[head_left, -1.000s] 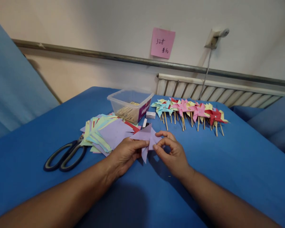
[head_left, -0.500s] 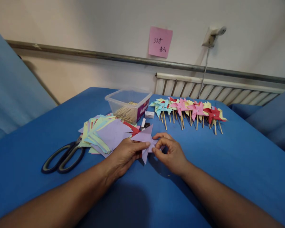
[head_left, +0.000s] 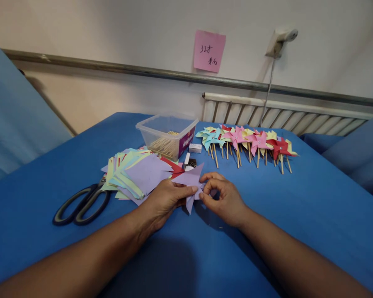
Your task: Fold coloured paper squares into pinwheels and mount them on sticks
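- Both the left hand (head_left: 164, 200) and right hand (head_left: 225, 199) pinch a thin lilac paper piece (head_left: 191, 179) with pointed triangular flaps, low over the smooth blue cloth (head_left: 298, 207).
- Flat pastel paper squares (head_left: 136, 171) fan out just left of it.

Bare left hand (head_left: 165, 201), right hand (head_left: 226, 201), forearms (head_left: 90, 256).

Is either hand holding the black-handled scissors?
No: the black-handled scissors lie on the blue tablecloth, while the left hand and right hand pinch a lilac folded paper.
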`<action>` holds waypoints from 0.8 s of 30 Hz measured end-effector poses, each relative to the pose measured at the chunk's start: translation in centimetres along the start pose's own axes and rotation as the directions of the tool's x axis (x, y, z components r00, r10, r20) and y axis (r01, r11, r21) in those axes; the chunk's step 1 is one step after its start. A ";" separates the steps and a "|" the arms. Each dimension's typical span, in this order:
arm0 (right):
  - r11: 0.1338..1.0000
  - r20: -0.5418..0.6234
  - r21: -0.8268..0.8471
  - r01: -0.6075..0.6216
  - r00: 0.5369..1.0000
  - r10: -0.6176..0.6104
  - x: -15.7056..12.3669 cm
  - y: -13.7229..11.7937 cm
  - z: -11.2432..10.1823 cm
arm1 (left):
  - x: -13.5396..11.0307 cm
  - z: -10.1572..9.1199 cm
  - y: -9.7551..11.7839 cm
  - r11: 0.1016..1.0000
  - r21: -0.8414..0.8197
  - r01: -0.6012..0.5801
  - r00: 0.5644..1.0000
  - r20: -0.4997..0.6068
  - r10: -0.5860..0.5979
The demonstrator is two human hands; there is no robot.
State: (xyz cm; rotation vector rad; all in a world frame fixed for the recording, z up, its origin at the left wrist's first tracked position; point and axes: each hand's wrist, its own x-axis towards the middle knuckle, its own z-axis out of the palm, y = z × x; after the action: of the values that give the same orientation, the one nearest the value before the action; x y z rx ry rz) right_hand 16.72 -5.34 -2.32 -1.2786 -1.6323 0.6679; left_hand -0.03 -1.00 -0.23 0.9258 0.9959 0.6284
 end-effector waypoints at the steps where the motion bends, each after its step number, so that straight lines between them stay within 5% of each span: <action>1: 1.000 0.005 -0.005 0.000 1.000 0.000 0.0 0.0 0.0 | 0.0 0.0 0.0 1.000 0.000 -0.003 1.000 0.003 0.003; 12: 0.999 0.031 -0.030 0.043 0.999 -0.042 -0.1 -0.1 -0.3 | 0.0 0.1 -0.1 1.000 0.026 0.002 1.000 0.008 -0.003; 24: 0.988 -0.003 0.124 -0.089 0.996 0.090 -0.2 0.0 0.2 | -0.1 0.2 0.1 1.000 0.010 -0.011 1.000 0.017 0.011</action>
State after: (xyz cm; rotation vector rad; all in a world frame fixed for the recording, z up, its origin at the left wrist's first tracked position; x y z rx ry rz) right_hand 16.60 -5.46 -2.48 -1.2682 -1.5096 0.8053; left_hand 0.14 -1.15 -0.08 0.9448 0.9801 0.6240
